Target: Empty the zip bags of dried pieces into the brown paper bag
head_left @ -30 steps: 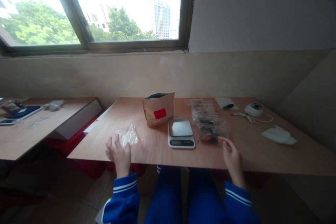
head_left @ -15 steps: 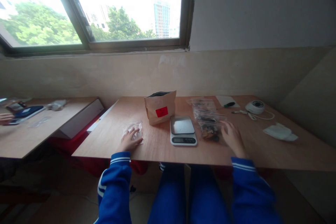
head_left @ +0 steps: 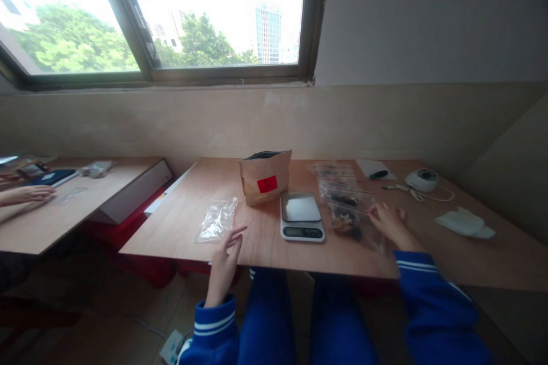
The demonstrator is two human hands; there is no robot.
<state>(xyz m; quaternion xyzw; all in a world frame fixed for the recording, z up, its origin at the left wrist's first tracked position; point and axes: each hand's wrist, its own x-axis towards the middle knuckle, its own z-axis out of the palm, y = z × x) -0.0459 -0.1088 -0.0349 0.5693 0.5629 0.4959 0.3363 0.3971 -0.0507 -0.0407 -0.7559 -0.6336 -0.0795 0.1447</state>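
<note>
My left hand [head_left: 228,255] hovers at the table's front edge, fingers stretched out and apart, holding nothing. Just beyond it lies a flat clear zip bag [head_left: 216,220] that looks empty. At the right, my right hand [head_left: 389,222] pinches the edge of a clear zip bag [head_left: 349,225] with dark and brownish pieces inside. Between the hands sits a white kitchen scale [head_left: 302,217] with a bare metal plate; its display is unreadable. A brown paper pouch [head_left: 265,179] with a red label stands behind the scale, its top gaping.
More filled zip bags [head_left: 336,179] overlap behind the one at my right hand. Farther right are a screwdriver [head_left: 378,174] on white paper, a white dome camera [head_left: 422,180] with its cable, and a white crumpled bag [head_left: 465,223]. Another person's hand [head_left: 32,194] rests on the left table.
My left hand has lifted off the empty bag and moved right and toward me. My right hand has shifted slightly right, at the filled bag's edge. The view has shifted a little.
</note>
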